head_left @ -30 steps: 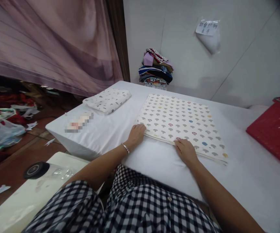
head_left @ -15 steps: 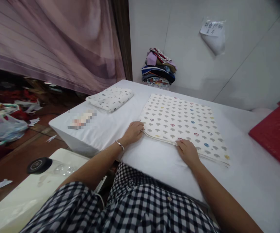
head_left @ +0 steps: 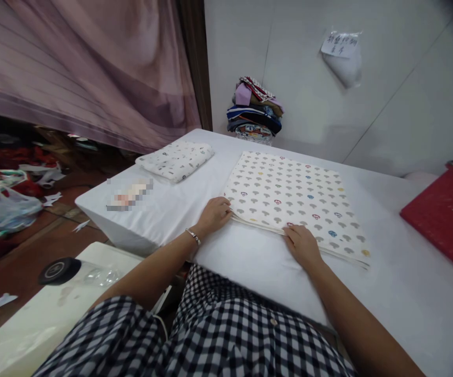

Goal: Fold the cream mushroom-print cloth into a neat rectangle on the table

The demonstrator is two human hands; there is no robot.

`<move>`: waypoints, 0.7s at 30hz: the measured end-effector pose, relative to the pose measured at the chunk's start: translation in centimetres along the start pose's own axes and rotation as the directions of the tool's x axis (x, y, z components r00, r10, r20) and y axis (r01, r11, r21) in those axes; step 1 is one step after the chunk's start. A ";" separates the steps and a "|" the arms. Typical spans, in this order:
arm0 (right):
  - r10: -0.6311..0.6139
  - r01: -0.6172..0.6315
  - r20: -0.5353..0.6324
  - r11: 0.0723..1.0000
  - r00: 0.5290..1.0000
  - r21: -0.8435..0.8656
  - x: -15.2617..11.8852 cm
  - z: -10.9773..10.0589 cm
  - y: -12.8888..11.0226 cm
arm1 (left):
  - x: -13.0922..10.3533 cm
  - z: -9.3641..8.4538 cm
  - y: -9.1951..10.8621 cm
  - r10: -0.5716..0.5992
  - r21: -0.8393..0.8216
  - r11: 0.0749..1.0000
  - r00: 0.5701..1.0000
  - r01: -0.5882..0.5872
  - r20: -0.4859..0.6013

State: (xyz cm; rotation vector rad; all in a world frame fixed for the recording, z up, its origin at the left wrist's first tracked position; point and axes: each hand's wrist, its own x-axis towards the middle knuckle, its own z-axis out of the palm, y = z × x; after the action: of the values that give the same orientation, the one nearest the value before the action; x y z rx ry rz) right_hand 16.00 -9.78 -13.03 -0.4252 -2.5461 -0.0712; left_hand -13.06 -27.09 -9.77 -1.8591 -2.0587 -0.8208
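A white cloth with a mushroom print (head_left: 289,196) lies folded in flat layers on the white-covered table (head_left: 246,262). At its near left corner, my left hand (head_left: 215,213) pinches the layered edge, fingers closed. My right hand (head_left: 302,242) grips the same near edge around its middle, thumb and fingers together on the fabric. The cloth's near right corner lies loose on the table, its layers slightly apart. A second folded white cloth with a small dark print (head_left: 175,161) rests to the far left, apart from both hands.
A stack of folded fabrics (head_left: 255,112) stands behind the table by the wall. On the right lies a red bag or case (head_left: 444,220). A blurred-out item (head_left: 130,195) sits at the left corner. Left below, a cream surface (head_left: 34,319) holds a black round object (head_left: 59,270).
The whole view has shifted slightly, so things appear a little further left. Both hands keep their hold on the mushroom-print cloth, which lies as before.
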 end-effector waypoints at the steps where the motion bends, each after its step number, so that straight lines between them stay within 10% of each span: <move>1: 0.000 0.000 0.001 1.000 1.000 0.002 0.0 0.0 0.0 | 0.1 0.0 0.0 0.008 0.009 1.000 1.000 -0.008 0.008; 21: 0.012 -0.012 0.025 1.000 1.000 0.007 0.1 0.0 0.2 | 1.4 -0.1 1.2 0.258 0.122 0.945 0.922 -0.303 0.287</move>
State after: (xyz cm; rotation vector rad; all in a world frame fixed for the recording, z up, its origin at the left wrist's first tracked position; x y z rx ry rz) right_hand 15.99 -9.60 -13.01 -0.4413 -2.5669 -0.0527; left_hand -12.10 -25.93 -8.64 -2.1993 -1.8660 -0.3301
